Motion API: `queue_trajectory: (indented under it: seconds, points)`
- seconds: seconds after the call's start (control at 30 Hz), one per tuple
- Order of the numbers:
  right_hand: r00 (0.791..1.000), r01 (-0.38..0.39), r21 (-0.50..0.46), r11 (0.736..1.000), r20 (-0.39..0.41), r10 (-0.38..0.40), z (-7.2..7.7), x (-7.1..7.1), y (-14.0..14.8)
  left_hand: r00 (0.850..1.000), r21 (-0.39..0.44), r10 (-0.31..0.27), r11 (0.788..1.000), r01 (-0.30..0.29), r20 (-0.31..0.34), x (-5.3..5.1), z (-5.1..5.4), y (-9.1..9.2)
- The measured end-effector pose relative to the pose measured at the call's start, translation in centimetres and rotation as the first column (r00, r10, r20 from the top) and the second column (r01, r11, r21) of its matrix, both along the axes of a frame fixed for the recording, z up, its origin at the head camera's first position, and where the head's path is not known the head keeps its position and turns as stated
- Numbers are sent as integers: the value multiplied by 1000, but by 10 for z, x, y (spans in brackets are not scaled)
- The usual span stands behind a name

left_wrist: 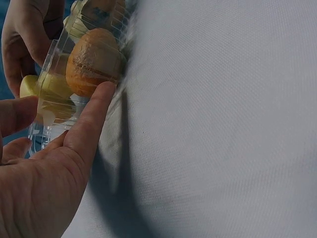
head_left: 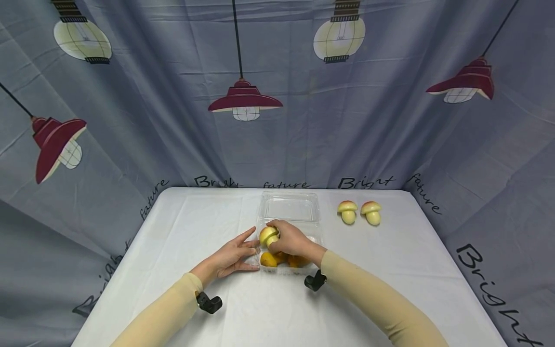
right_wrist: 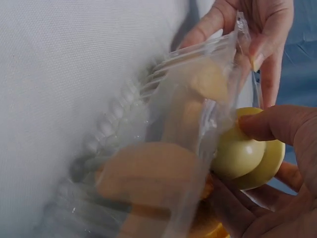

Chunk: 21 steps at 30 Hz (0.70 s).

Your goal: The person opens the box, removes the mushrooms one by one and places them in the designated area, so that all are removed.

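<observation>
The right hand (head_left: 292, 238) pinches a yellow model mushroom (head_left: 268, 236), its thumb on one side and its fingers on the other. The mushroom sits right at this hand's fingertips, over the left part of the clear plastic clamshell container (head_left: 286, 271); whether it touches the container's floor cannot be told. The left hand (head_left: 232, 255) is spread at the container's left side, its fingertips against the wall, gripping nothing. Inside the container, along its near side, lie orange-brown model mushrooms (head_left: 269, 260); what lies under the right hand is mostly hidden, so I give no count. The container's lid (head_left: 290, 208) is folded back at its far side. To the right of the container, beside the lid, two more yellow mushrooms, one (head_left: 348, 212) nearer and one (head_left: 371, 213) farther off, lie apart on the white tablecloth (head_left: 260, 313). The filling looks partway along: several pieces in, one in hand, these two outside.
</observation>
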State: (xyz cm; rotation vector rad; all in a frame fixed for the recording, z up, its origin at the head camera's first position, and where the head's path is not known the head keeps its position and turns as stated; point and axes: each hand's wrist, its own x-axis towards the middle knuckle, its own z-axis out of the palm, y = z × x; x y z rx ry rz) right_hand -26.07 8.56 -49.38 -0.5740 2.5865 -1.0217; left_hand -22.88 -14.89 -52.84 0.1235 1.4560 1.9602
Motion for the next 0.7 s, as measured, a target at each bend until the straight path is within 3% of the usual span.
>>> queue_trajectory:
  seconds: [0.7]
  points:
    - [999,38,-217,975,17,-35,15,-1,23,1000,-4,7,1000,-7,-12,0,1,2]
